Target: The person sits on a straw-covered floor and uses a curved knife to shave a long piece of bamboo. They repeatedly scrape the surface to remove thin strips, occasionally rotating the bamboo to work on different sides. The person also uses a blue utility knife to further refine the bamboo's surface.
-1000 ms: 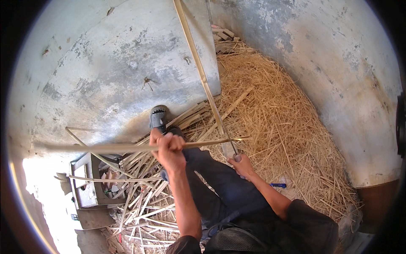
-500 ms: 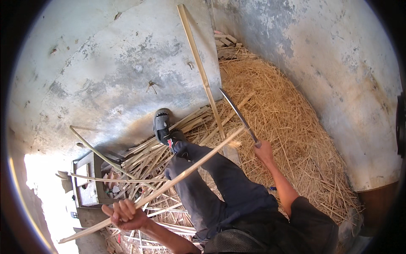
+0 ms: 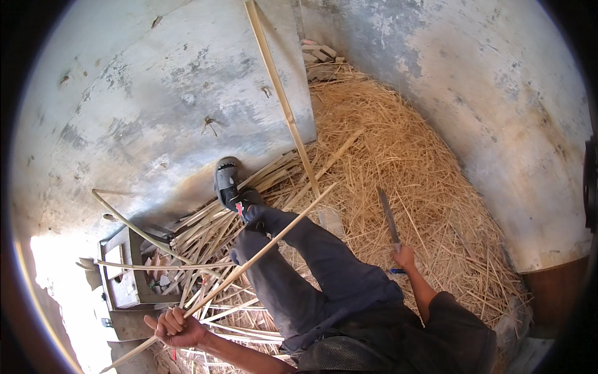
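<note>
A big grey wall (image 3: 156,106) fills the top and left of the view, and another grey wall (image 3: 498,124) curves round on the right. Between them lies a wide heap of yellow straw (image 3: 411,162). A pile of split bamboo strips (image 3: 205,230) lies on the ground at the foot of the left wall, and one long pole (image 3: 280,93) leans up against it. The person sits with legs in dark trousers (image 3: 324,274) stretched out, and one dark sandal (image 3: 227,181) presses against the wall.

A long thin bamboo stick (image 3: 261,249) runs across the legs, from low on the left up toward the straw. The left hand (image 3: 174,327) has its fingers closed tight around the low end of this stick. The right hand (image 3: 405,257) is wrapped around the handle of a long knife (image 3: 387,215), whose blade points up over the straw. The knife and the stick look apart, though the view is too small to be sure.
</note>
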Demonstrator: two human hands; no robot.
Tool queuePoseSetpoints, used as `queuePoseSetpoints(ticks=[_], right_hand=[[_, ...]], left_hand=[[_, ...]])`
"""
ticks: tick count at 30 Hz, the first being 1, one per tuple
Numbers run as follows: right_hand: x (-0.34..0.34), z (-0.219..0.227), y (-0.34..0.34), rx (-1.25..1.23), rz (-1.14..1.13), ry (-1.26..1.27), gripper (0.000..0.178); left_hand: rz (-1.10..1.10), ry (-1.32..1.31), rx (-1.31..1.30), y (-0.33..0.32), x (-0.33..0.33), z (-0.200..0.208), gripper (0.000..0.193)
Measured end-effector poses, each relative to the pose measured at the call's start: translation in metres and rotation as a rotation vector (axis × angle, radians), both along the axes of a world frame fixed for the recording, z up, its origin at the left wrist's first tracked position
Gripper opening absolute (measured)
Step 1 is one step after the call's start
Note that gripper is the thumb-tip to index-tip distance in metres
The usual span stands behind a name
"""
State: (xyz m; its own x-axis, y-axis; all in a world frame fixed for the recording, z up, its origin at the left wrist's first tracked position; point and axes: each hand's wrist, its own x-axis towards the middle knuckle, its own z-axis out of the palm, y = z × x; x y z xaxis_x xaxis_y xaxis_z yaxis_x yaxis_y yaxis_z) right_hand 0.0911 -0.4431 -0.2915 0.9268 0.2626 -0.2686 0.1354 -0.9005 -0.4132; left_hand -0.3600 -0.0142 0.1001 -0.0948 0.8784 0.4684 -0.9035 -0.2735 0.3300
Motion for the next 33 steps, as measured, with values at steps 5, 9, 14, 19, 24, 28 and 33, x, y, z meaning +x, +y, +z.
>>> queuePoseSetpoints(ticks=[5,9,14,19,24,28,33], right_hand=[[-0.019,-0.02,-0.005,-0.03,0.016,0.4,0.039],[-0.007,-0.026,-0.025,-0.207,-0.008,0.421,0.053],[-0.012,-0.046,-0.056,-0.46,0.045,0.274,0.046],[-0.036,-0.076,-0.071,-0.471,0.112,0.38,0.042],[-0.05,-0.094,-0.075,-0.512,-0.021,0.305,0.035],[-0.066,-0.097,-0.069,-0.526,-0.16,0.006,0.025],[-0.072,-0.088,-0.069,-0.61,-0.008,0.077,0.026]], left_hand=[[-0.126,-0.058,-0.025,0.004,0.029,-0.002,0.012],[-0.089,-0.075,-0.255,0.012,0.049,-0.005,0.021],[-0.094,-0.102,-0.521,0.016,0.056,-0.013,0.039],[-0.125,-0.149,-0.668,0.018,0.063,-0.024,0.043],[-0.112,-0.213,-0.76,0.017,0.071,-0.028,0.046],[-0.073,-0.176,-0.74,0.013,0.075,-0.029,0.047],[-0.077,-0.143,-0.706,0.012,0.072,-0.037,0.05]])
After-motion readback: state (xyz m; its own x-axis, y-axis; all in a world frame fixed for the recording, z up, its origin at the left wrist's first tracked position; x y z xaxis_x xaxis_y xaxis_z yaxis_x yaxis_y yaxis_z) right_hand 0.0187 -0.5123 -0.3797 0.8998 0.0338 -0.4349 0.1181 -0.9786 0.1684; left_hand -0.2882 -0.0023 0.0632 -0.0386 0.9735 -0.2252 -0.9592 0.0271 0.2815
